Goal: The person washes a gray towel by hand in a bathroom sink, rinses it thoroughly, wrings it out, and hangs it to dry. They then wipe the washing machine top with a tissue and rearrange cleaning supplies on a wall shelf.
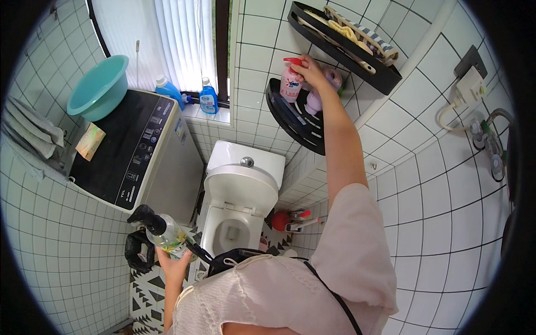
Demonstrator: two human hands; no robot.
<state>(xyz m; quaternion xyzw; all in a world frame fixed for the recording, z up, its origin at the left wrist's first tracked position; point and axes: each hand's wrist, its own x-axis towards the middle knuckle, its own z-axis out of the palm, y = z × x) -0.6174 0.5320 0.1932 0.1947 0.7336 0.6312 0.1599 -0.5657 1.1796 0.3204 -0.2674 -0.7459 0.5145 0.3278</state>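
Low on the left, my left hand (173, 261) grips a clear pump bottle (169, 234) with a black pump head and a printed label. Up at the corner shelf, my right hand (309, 71) has its fingers around the neck of a pink OMO pump bottle (289, 86) with a red pump. That bottle is upright over the black corner shelf (301, 134); whether its base rests there I cannot tell. A lilac bottle (314, 100) stands beside it, partly hidden by my right forearm. A dark flat item (287, 106) lies along the shelf's front.
A toilet (245, 176) with raised lid stands ahead. To its left is a TCL washing machine (121, 155) bearing a teal basin (98, 88) and a small packet (91, 141). Blue bottles (208, 98) line the windowsill. An upper black shelf (343, 54) overhangs the right hand. A bin (139, 251) sits lower left.
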